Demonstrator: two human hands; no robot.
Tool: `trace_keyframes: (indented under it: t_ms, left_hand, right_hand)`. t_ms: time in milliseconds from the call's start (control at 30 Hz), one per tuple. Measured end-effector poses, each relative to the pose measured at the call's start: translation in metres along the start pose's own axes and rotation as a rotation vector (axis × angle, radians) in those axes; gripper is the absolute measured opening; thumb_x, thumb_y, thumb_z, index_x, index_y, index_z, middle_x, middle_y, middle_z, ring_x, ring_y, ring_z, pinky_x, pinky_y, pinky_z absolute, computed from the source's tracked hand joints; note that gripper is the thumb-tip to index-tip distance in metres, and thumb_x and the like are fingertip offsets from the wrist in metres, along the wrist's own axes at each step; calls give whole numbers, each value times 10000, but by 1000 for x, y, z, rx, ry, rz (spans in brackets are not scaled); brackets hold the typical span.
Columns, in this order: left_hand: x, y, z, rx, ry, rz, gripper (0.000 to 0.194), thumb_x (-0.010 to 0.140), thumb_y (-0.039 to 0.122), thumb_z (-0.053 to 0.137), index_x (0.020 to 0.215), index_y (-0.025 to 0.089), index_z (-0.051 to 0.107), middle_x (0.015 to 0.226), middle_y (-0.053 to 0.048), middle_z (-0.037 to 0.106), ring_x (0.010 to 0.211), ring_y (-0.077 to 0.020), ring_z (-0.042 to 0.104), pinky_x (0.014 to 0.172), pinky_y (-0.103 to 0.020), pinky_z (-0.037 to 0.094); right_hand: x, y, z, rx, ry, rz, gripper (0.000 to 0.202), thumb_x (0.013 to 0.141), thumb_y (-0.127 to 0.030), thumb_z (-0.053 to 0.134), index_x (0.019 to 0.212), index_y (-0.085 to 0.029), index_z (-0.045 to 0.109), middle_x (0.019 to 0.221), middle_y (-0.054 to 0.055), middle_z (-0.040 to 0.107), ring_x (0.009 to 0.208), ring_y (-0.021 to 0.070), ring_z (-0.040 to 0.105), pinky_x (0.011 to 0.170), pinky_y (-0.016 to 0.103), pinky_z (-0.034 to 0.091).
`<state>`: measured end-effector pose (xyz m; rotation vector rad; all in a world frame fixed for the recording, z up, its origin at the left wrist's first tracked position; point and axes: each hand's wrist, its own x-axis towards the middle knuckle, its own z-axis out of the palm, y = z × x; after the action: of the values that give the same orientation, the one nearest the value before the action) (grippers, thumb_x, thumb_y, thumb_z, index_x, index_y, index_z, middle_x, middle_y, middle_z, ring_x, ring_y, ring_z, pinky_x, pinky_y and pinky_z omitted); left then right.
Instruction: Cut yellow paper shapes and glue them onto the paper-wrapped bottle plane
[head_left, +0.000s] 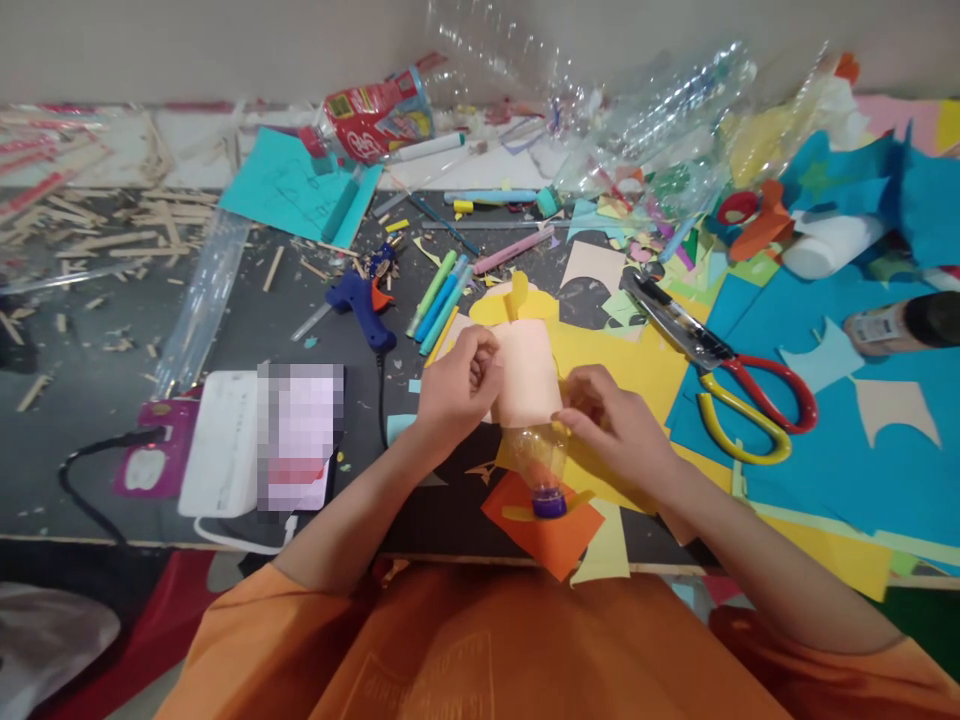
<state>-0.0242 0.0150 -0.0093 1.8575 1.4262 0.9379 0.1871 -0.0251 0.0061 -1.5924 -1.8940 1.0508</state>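
A clear plastic bottle point(536, 447) with a purple cap lies with the cap towards me, and light peach paper point(527, 372) wraps its body. Yellow paper pieces point(517, 300) stick out at its far end. On the left side of the wrap, my left hand point(461, 378) is closed, its curled fingers gripping the bottle. My right hand point(611, 415) holds the other side, with the thumb at the wrap's lower right edge. What its curled fingers touch behind the bottle is partly hidden. Beneath the cap are a yellow strip and an orange paper square point(544, 545).
Red-and-yellow-handled scissors point(724, 365) lie on yellow and blue paper at the right. To the left are a blue glue gun point(364, 310), markers point(442, 300), a phone point(304, 440) and a white power bank point(220, 443). Plastic bottles point(645, 110), wood sticks and paper scraps crowd the back.
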Motion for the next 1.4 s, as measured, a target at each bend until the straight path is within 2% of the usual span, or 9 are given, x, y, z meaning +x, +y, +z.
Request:
trace_keyframes:
  t_ms: [167, 267, 467, 667, 900, 1000, 1067, 1233, 1400]
  left_hand:
    - [1, -1, 8, -43, -53, -3, 391, 829, 319, 558, 1201, 210, 498, 1016, -40, 630, 732, -129, 621, 658, -261, 529]
    - [1, -4, 13, -154, -128, 26, 463, 850, 334, 545, 1285, 209, 449, 1283, -120, 551, 966, -182, 664, 756, -294, 584]
    - [0, -8, 15, -249, -236, 31, 543, 915, 386, 505, 1421, 255, 356, 1489, -139, 405, 1252, -274, 576, 867, -351, 605]
    - [-3, -11, 14, -305, -377, 146, 780, 870, 556, 586, 1523, 292, 252, 1610, -128, 283, 1450, -364, 348, 1100, -493, 459]
    - [1, -7, 19, -716, -397, -124, 966, 740, 602, 734, 1510, 379, 195, 1586, -142, 320, 1203, -326, 624, 826, -411, 623]
    - [7, -11, 16, -777, -316, -181, 993, 711, 626, 740, 1501, 365, 198, 1519, -146, 418, 1196, -310, 628, 830, -385, 614]
    - [10, -14, 13, -796, -261, -220, 999, 709, 609, 748, 1498, 350, 192, 1442, -142, 503, 1174, -293, 642, 876, -395, 595]
    - [15, -15, 9, -831, -150, -323, 1019, 662, 540, 810, 1472, 337, 225, 1364, -126, 581, 1116, -275, 672, 906, -414, 575]
    - [15, -12, 10, -863, -163, -352, 1024, 651, 548, 812, 1464, 323, 231, 1374, -133, 577, 1113, -274, 677, 859, -371, 591]
  right_hand:
    - [11, 2, 9, 236, -51, 122, 693, 815, -515, 623, 1372, -243, 314, 1075, 99, 637, 594, 162, 592, 533, 319, 477]
    - [21, 7, 11, 457, 24, 113, 685, 846, -559, 599, 1399, -310, 281, 1212, 112, 567, 705, 174, 616, 547, 316, 519]
    - [30, 15, 13, 606, 78, 67, 710, 798, -634, 658, 1382, -401, 327, 1231, 64, 522, 673, 133, 586, 578, 321, 573]
    - [28, 21, 11, 699, 100, 27, 720, 778, -589, 704, 1366, -428, 320, 1245, 45, 540, 806, 171, 664, 662, 334, 601]
    - [29, 20, 10, 730, 23, -10, 638, 845, -596, 607, 1394, -384, 362, 1297, 67, 597, 966, 215, 677, 721, 375, 606]
    - [30, 23, 4, 570, 129, -29, 444, 893, -551, 561, 1269, -322, 503, 1155, 65, 665, 931, 220, 695, 797, 425, 593]
    - [31, 27, 1, 359, 220, -49, 403, 888, -545, 576, 1194, -283, 560, 1177, 91, 667, 1064, 266, 668, 948, 497, 531]
    - [32, 33, 0, 68, 155, -85, 798, 804, -635, 644, 1450, -251, 376, 1489, 165, 472, 1373, 369, 445, 1116, 601, 356]
    - [26, 22, -1, 39, 162, -219, 376, 965, -506, 448, 1222, -278, 597, 1230, 116, 672, 1175, 304, 610, 1002, 531, 475]
